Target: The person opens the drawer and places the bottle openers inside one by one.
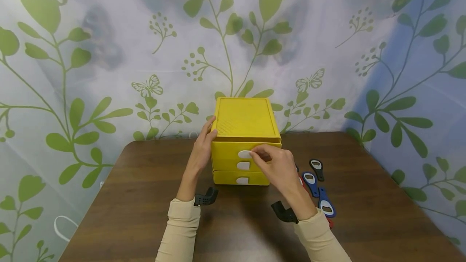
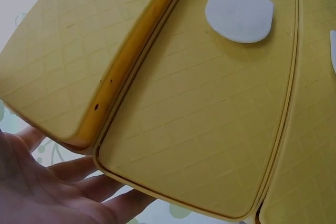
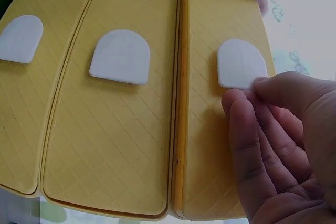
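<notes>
At the yellow cabinet's [image 1: 245,117] top front, the slightly protruding top drawer [image 3: 207,124] looks light, stiff and slick, so hold it by the white tab [image 3: 240,64] your right grip [image 1: 275,165] pinches, your left grip [image 1: 201,151], unclenched, against the cabinet's left side.

A yellow plastic three-drawer mini chest [image 1: 244,117] stands upright toward the back of the brown wooden table [image 1: 145,197], its front facing the person. Its top drawer [image 3: 207,145] is slightly pulled out; the middle drawer [image 3: 107,145] and bottom drawer [image 3: 23,114] sit closed. Each diamond-embossed front bears a white, round-ended pull tab [image 3: 119,57].
</notes>
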Tool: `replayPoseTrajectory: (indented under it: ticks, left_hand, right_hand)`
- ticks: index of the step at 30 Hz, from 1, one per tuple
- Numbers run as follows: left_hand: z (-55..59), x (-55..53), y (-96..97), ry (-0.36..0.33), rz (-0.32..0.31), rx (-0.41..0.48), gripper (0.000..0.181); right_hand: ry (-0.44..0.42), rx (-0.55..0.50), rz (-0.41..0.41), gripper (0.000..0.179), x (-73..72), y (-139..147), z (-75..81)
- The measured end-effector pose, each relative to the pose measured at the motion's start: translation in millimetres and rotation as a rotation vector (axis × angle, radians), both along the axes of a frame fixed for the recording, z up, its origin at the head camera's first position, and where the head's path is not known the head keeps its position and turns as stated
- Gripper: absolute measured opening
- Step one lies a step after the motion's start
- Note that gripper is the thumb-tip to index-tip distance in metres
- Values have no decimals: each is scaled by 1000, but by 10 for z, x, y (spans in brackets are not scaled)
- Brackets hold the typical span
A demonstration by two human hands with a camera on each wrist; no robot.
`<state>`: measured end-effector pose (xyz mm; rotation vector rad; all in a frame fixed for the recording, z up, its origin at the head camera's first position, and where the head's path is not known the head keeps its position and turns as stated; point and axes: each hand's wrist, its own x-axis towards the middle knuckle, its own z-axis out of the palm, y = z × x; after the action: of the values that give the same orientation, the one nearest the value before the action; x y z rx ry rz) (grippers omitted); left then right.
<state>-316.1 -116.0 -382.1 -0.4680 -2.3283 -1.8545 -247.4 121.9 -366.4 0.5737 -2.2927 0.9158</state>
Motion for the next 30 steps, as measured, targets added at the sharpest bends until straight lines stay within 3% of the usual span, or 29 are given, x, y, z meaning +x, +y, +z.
replayPoseTrajectory:
  ticks: [15,30]
  left_hand:
    - [3,19,-12,-2,-57,47,57]
    - [12,44,-24,-14,-56,55,55]
  right_hand:
    - [-13,7,35,7,124,45,9]
    - [-17,42,24,8,283,38,42]
